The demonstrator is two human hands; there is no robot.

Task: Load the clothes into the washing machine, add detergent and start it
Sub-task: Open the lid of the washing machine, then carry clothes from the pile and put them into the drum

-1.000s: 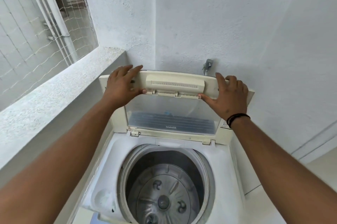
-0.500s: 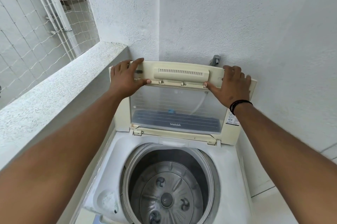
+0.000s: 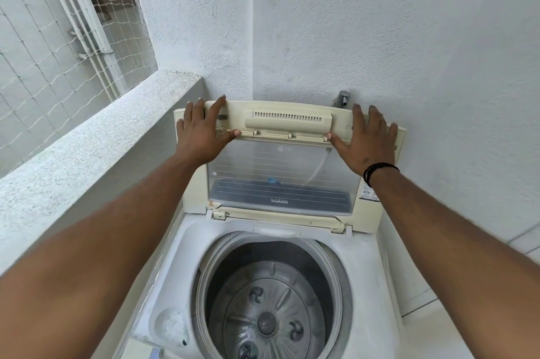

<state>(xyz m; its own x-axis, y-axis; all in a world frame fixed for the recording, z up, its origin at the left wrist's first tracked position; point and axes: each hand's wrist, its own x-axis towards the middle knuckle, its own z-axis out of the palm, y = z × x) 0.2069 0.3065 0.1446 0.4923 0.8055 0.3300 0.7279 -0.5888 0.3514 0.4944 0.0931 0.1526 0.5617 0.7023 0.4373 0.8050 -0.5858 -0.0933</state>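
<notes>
The washing machine (image 3: pixel 280 285) stands below both hands, drum (image 3: pixel 268 309) bare; its lid (image 3: pixel 286 160) stands upright against the wall; left hand (image 3: pixel 201 130) and right hand (image 3: pixel 365 139) press flat, fingers spread, on the lid's top corners.

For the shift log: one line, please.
cream folding lid: raised | left hand, right hand: flat on it | steel drum: no clothes seen
</notes>
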